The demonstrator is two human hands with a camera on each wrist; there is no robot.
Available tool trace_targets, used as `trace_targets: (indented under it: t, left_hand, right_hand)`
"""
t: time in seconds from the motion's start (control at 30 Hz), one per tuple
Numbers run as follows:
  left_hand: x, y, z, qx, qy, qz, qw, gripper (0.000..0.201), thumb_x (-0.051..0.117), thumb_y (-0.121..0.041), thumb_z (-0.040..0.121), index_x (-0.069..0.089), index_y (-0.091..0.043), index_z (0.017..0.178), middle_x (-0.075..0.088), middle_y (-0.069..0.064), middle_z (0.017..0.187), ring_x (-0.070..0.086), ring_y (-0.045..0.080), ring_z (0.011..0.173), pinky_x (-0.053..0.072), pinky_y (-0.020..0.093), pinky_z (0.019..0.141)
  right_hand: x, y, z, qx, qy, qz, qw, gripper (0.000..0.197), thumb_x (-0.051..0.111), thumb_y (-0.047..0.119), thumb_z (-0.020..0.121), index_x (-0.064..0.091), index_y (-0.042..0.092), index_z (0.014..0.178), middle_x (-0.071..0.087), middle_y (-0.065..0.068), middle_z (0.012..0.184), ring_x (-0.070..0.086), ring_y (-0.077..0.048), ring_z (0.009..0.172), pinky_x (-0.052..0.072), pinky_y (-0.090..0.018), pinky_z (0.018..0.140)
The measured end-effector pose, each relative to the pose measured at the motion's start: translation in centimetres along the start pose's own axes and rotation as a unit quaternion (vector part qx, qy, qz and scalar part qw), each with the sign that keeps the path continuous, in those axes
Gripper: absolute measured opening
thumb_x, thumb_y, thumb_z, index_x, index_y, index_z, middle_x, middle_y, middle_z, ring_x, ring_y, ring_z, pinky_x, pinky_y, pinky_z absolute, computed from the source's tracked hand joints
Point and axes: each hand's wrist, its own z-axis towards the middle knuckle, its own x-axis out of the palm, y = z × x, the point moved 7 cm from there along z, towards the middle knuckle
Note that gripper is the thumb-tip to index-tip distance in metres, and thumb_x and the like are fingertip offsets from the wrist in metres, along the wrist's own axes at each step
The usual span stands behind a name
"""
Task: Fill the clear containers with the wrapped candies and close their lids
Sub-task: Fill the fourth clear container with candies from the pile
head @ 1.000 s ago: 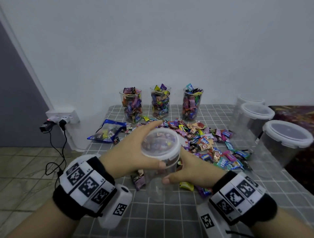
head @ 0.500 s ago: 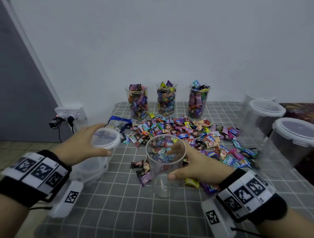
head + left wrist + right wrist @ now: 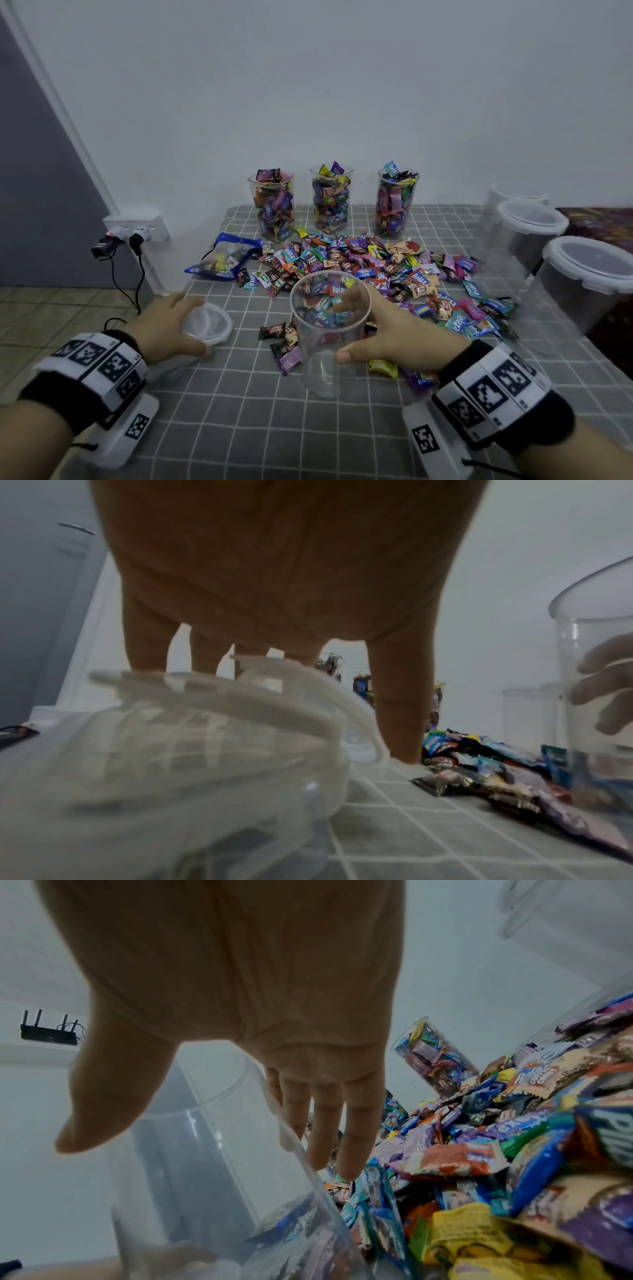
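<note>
Prep step: the left hand (image 3: 168, 325) grips the lid (image 3: 210, 323) at lower left of the frame, setting it on the tablecloth. The right hand (image 3: 387, 329) curls around the empty container (image 3: 329, 329) at center. 3 jars behind look full. Next up: scooping candies (image 3: 376, 267) in.

Dim cool even light, wide-angle edge bending, blurred wrist-view foregrounds

The tablecloth (image 3: 219, 407) is grey with thin white lines that make squares. The candies (image 3: 376, 267) are purple, blue, red, yellow and green. At 10 o'clock from them a candy bag (image 3: 224, 257) is blue. The wristbands (image 3: 99, 363) are black-and-white squares.
</note>
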Motion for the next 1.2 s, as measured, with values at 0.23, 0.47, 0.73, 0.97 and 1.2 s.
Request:
trace_targets:
  t: [0.23, 0.47, 0.73, 0.97, 1.2]
  left_hand:
    - [-1.6, -2.8, -0.7, 0.041, 0.001, 0.010, 0.999, 0.110, 0.045, -0.080, 0.051, 0.028, -0.026, 0.145, 0.018, 0.002, 0.155, 0.021, 0.020, 0.141, 0.023, 0.034, 0.113]
    - [-3.0, -5.2, -1.6, 0.097, -0.055, -0.032, 0.993, 0.083, 0.049, -0.074, 0.067, 0.043, -0.027, 0.136, 0.041, -0.006, 0.141, 0.041, 0.011, 0.126, 0.032, 0.026, 0.100]
    - [1.4, -11.4, -1.5, 0.205, 0.115, 0.026, 0.972, 0.021, 0.050, -0.033, 0.095, 0.064, -0.030, 0.111, 0.058, -0.018, 0.100, 0.047, -0.010, 0.078, 0.031, -0.001, 0.068]
    - [5.2, -13.0, 1.1, 0.171, 0.208, 0.002, 0.963, 0.018, 0.048, -0.019, 0.095, 0.061, -0.027, 0.086, 0.061, -0.007, 0.081, 0.052, 0.006, 0.067, 0.045, 0.023, 0.071]
    - [3.5, -16.9, 2.3, 0.233, 0.142, -0.085, 0.958, 0.031, 0.045, 0.000, 0.095, 0.053, 0.004, 0.124, 0.055, 0.009, 0.123, 0.055, 0.013, 0.100, 0.033, 0.001, 0.080]
  right_hand:
    - [0.1, -0.3, -0.4, 0.010, 0.030, -0.065, 0.997, 0.079, 0.077, 0.037, 0.075, 0.025, 0.038, 0.135, 0.045, 0.017, 0.129, 0.045, -0.003, 0.120, 0.035, -0.015, 0.098]
    - [-1.3, -1.9, -1.0, 0.030, 0.027, -0.194, 0.980, 0.054, 0.069, 0.036, 0.081, 0.045, 0.028, 0.128, 0.054, 0.010, 0.121, 0.051, -0.009, 0.109, 0.042, -0.027, 0.095]
    - [-3.1, -7.2, -2.5, 0.164, 0.137, -0.262, 0.941, 0.019, 0.055, 0.019, 0.084, 0.058, 0.027, 0.068, 0.064, 0.005, 0.073, 0.057, -0.009, 0.062, 0.051, -0.031, 0.069]
    - [-1.9, -9.0, -2.6, 0.225, 0.238, -0.152, 0.933, 0.018, 0.050, 0.006, 0.085, 0.065, 0.014, 0.090, 0.063, -0.001, 0.070, 0.058, -0.011, 0.057, 0.050, -0.023, 0.058]
    - [-2.6, -7.4, 1.7, 0.177, 0.180, -0.174, 0.952, 0.039, 0.055, 0.012, 0.088, 0.059, 0.024, 0.125, 0.058, 0.004, 0.080, 0.055, -0.011, 0.070, 0.049, -0.024, 0.070]
